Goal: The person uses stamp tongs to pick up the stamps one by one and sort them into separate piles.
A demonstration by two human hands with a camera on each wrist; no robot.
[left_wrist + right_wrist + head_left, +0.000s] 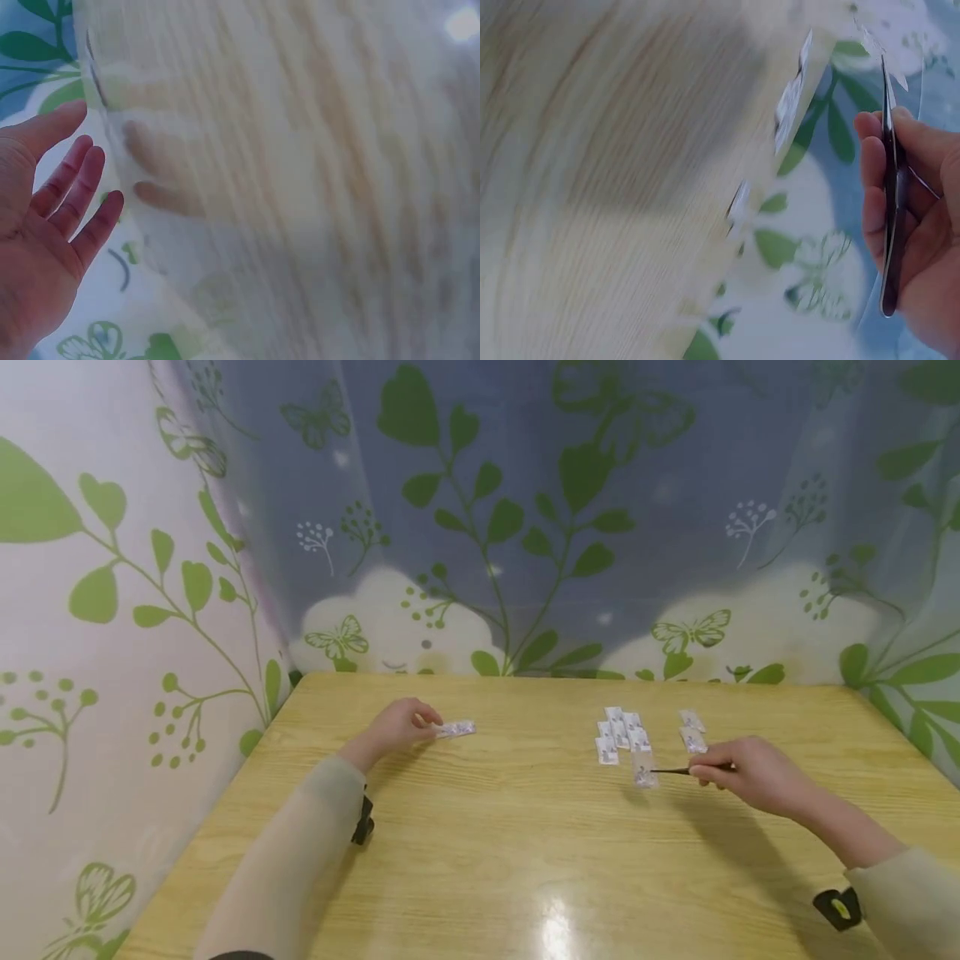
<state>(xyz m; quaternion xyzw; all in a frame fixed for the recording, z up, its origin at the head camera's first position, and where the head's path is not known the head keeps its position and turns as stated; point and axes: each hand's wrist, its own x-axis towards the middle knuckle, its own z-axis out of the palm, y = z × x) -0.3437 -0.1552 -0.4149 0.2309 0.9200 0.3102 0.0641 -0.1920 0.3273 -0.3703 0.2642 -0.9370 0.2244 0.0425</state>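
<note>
My right hand [757, 772] holds slim dark tweezers [890, 225] between thumb and fingers. At their tips is a small clear packet [643, 770] with printed marks, lifted over the table and casting a shadow below. In the right wrist view that packet [871, 43] shows as a pale, blurred sliver. On the left, my left hand [397, 727] has its fingertips right at the end of a short row of similar small packets [457, 728]. Its fingers [97, 225] look relaxed and spread in the left wrist view, with nothing seen between them.
A cluster of several small white packets [617, 729] lies right of centre on the wooden table [480, 835]. Nearer the right hand lie a couple more packets [692, 720]. Behind the table's back edge hangs a leaf-patterned curtain [487, 527], continuing along the left side.
</note>
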